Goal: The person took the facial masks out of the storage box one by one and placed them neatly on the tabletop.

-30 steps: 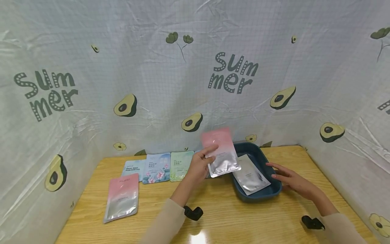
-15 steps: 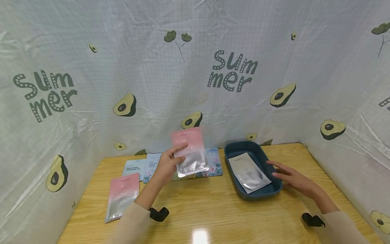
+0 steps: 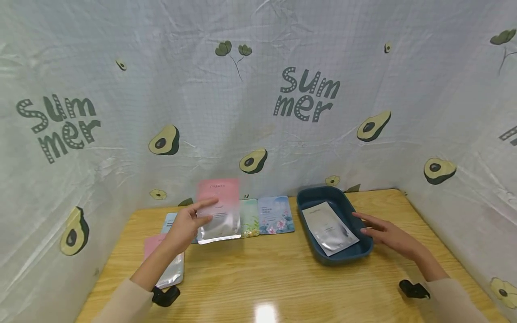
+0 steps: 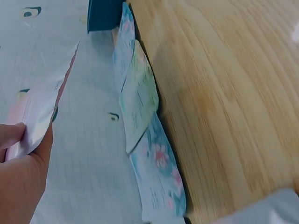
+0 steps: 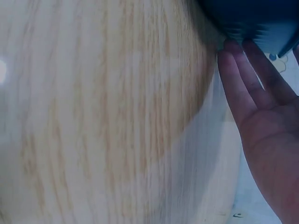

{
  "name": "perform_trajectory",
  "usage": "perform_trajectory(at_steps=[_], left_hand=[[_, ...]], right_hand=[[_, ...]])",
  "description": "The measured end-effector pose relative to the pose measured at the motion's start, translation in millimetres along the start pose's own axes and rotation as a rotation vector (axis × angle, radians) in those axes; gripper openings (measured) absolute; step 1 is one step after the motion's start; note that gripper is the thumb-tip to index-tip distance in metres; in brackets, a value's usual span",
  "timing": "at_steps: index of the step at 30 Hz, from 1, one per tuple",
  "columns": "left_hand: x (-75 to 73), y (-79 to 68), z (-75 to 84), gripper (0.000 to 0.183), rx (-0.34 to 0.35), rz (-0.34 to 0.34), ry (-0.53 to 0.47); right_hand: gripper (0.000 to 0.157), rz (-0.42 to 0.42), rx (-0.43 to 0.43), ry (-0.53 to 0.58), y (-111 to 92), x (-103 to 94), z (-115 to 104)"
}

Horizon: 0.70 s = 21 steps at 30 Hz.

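My left hand [image 3: 186,225] pinches a pink-and-silver sheet mask packet [image 3: 220,210] by its left side, thumb in front. The packet is held up over the back row and hides part of it. In the left wrist view the same packet [image 4: 44,100] is seen nearly edge-on. My right hand [image 3: 389,237] has its fingers extended at the right side of a dark blue bin [image 3: 317,242], fingertips right at its wall. A cream-and-silver packet [image 3: 329,228] lies inside the bin. In the right wrist view the fingers [image 5: 233,74] reach up to the bin's outer wall.
Along the back of the wooden table [image 3: 250,278] lie a blue floral packet [image 3: 276,215], a green packet [image 3: 249,217] and a light blue one [image 3: 169,220]. Another pink-and-silver packet [image 3: 171,273] lies front left, partly behind my left forearm. A patterned cloth [image 3: 210,112] encloses the table.
My left hand has carried the pink packet leftward from beside the bin to above the left part of the back row. The right hand has stayed at the bin.
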<state>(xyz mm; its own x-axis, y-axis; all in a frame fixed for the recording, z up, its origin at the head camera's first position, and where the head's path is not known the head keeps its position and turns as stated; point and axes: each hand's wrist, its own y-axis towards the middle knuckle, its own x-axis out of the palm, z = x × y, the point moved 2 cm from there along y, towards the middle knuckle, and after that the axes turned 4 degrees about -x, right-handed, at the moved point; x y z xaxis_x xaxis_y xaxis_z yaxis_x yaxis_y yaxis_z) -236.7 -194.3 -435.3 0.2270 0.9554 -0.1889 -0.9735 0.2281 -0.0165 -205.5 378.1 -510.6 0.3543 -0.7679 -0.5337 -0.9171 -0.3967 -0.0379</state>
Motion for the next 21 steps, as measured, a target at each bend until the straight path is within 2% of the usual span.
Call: perform_trajectory(at_steps=[6,11,16,21], left_hand=[[-19.9,-9.7,-3.0,0.051,0.010,0.050,0.048],[-28.9,-16.7,-5.5,0.052,0.030,0.049,0.078],[-32.4,-26.6,-11.8,0.053,-0.012,0.033,0.062],[-33.6,-33.8,-23.8,0.053,-0.066,0.018,-0.014]], right_hand=[[0.053,0.020,-0.029,-0.032,-1,-1.2,1],[0.053,0.031,-0.040,-0.017,-1,2.4,1],[0.053,0.037,-0.036,-0.001,-1,3.1,-1],[0.053,0.044,-0.038,-0.023,0,0.9,1]])
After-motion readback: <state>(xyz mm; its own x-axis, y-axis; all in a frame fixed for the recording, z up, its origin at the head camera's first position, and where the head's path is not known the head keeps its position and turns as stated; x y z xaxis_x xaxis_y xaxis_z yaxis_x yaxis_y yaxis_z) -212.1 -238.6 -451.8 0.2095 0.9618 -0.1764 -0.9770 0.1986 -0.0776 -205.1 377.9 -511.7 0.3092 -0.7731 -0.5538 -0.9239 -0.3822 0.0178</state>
